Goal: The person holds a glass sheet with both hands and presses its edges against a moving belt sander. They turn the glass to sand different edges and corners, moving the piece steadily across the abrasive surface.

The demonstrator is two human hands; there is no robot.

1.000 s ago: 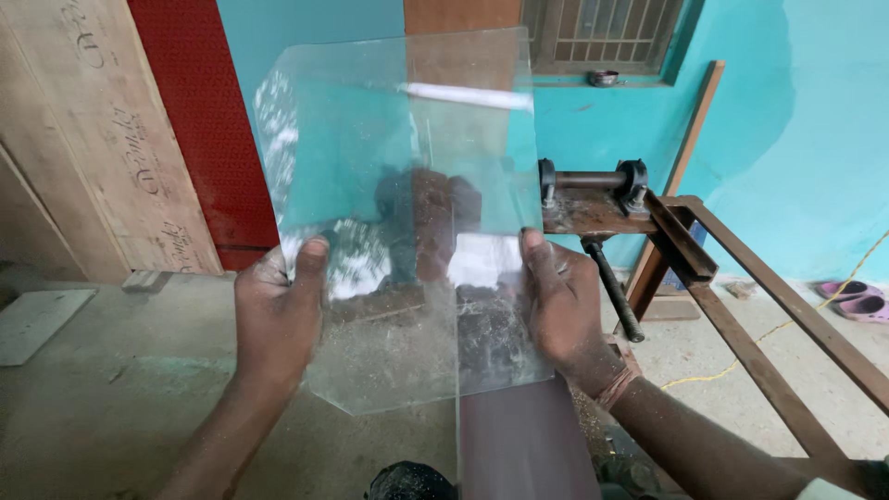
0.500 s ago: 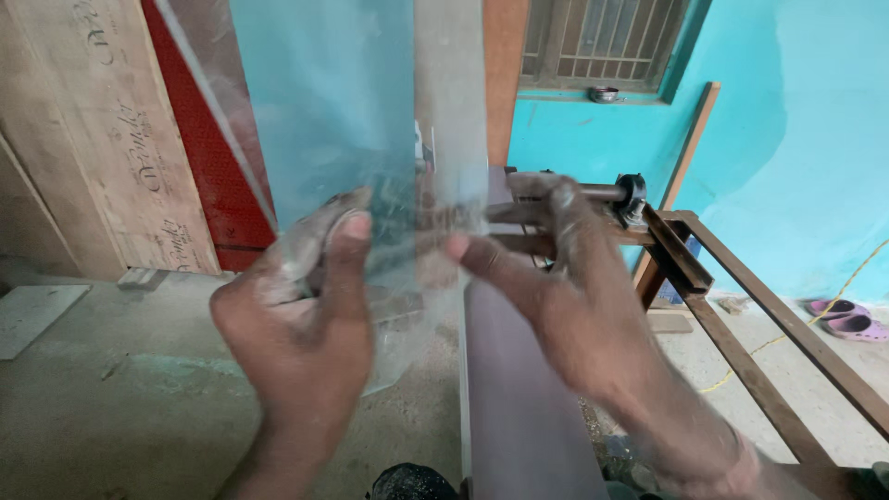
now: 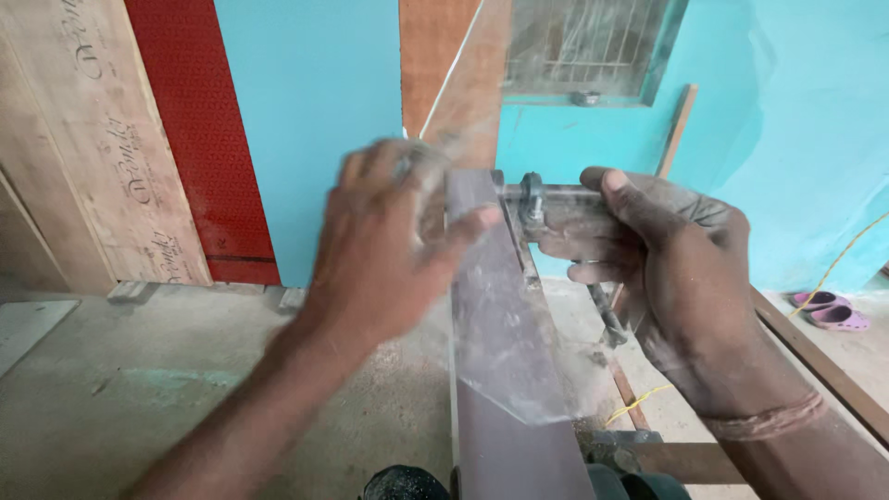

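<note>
Room: turquoise wall (image 3: pixel 315 111) behind our glass sheet (image 3: pixel 519 352).
Left hand (image 3: pixel 389 245): fingers pinching the sheet's edge.
Right hand (image 3: pixel 671 268): fingers gripping its opposite side.

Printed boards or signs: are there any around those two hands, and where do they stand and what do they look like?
Plywood sheet: leans against the wall at far left, tall, pale tan, with dark script marks repeated along its face.
Red panel: stands just right of it, tall, deep red, finely patterned, no marking that I can make out.
No packages or screens in view.
</note>
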